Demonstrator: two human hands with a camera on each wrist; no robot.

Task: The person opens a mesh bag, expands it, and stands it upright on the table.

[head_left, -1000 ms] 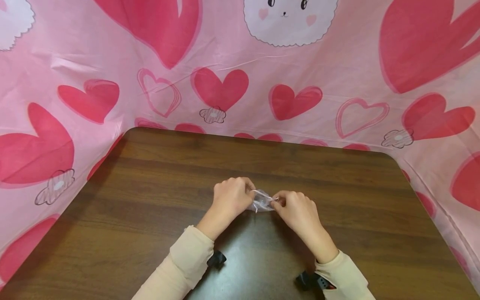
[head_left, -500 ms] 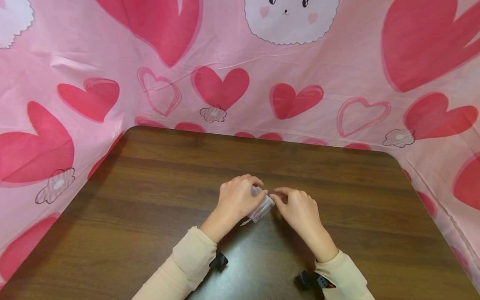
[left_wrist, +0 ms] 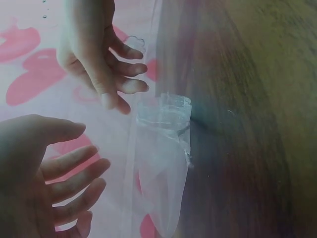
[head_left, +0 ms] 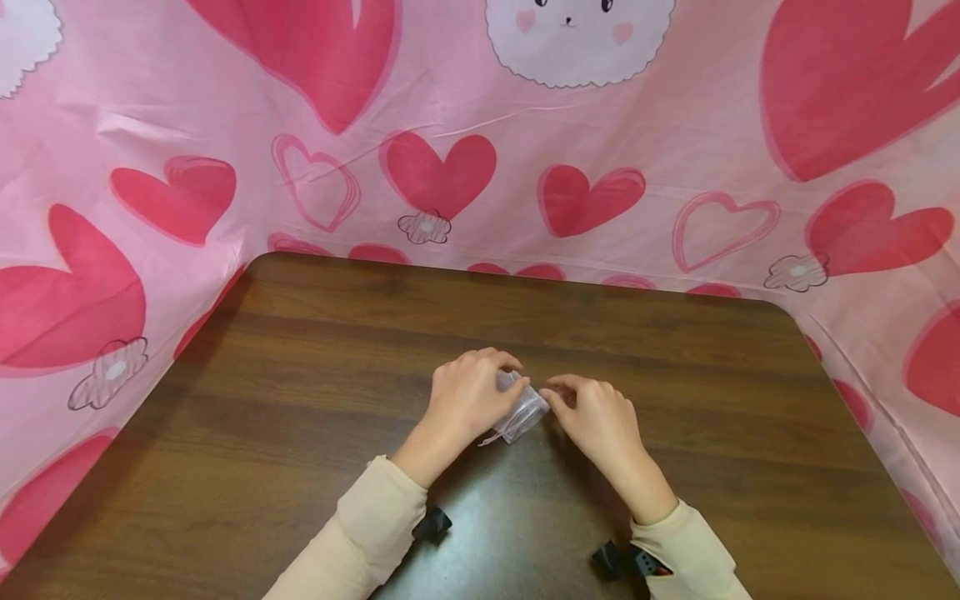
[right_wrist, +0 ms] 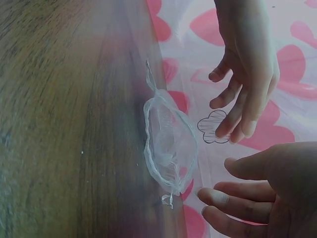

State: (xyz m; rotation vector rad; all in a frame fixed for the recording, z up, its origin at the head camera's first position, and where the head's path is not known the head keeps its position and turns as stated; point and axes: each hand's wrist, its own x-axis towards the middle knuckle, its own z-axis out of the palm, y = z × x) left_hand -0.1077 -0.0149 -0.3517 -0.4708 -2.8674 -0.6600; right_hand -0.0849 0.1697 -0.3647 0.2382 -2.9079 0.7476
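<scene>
A small sheer white drawstring pouch (head_left: 521, 417) sits on the brown wooden table, partly hidden behind my left hand (head_left: 472, 392) in the head view. Its rim (right_wrist: 147, 134) gapes in the right wrist view, with cord ends (right_wrist: 169, 199) trailing from it. The left wrist view shows the pouch (left_wrist: 162, 168) from its other side. My left hand is beside it, thumb and fingers spread and apart from the cloth. To the pouch's right, my right hand (head_left: 600, 417) has loosely bent fingers that hold nothing.
The dark wooden table (head_left: 337, 333) spreads around both hands. A pink cloth (head_left: 450, 92) printed with red hearts hangs behind it and along both sides. Black wrist devices (head_left: 433, 525) show below the beige sleeves.
One second ago both hands pinched the pouch and stretched it between them. Their fingers have since let go, and the pouch has turned, its cord now pointing toward the near left.
</scene>
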